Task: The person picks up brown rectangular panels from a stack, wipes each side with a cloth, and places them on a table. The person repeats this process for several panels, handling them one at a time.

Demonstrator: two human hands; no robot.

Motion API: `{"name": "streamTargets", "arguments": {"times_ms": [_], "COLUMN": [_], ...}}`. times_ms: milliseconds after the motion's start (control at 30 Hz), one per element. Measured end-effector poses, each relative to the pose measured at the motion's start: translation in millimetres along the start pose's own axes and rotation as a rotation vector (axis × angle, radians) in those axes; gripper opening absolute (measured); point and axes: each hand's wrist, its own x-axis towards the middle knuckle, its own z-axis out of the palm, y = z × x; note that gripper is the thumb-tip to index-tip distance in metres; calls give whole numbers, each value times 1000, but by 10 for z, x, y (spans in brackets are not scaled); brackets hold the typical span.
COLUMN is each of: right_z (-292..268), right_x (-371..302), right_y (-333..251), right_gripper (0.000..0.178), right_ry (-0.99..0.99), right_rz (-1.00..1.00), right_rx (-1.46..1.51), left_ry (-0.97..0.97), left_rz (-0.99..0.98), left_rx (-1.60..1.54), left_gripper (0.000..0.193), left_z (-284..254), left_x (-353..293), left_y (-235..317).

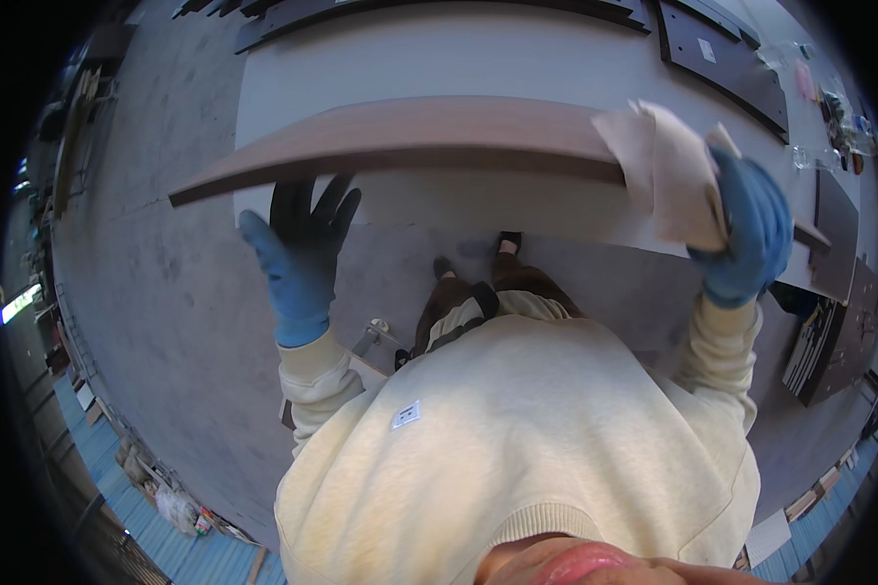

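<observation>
A long brown wooden board [410,132] stretches across in front of me, above a pale work table [322,78], its near edge facing me. My left hand [302,258], in a blue and dark glove, has its fingers spread at the board's near left edge. The fingertips pass behind that edge, so whether they touch the underside cannot be seen. My right hand [756,229], in a blue glove, is closed round a crumpled pale pink cloth [658,175] at the board's right end. The cloth lies over that end and hides part of it.
Dark brown panels [429,12] lie along the table's far side, and another panel with a white label [727,73] lies at the far right. Small bottles and clear items [839,122] stand beyond it. A stack of dark panels [834,341] is at the right. Grey floor [166,322] extends to the left.
</observation>
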Motion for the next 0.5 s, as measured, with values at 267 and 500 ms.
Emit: {"name": "streamTargets", "arguments": {"times_ms": [267,500], "right_z": [-154,558], "right_x": [-1079,-2216], "right_y": [-1154,-895], "right_gripper": [14,38], "right_ry": [-224,52], "right_rz": [181,1053], "right_rx": [20,479], "left_ry": [152,419], "left_rz": [-257,-627], "left_rx": [-226,-695], "left_gripper": [69,56], "left_z": [-720,-1856], "left_x": [-649,-468], "left_y": [-222,-1709]}}
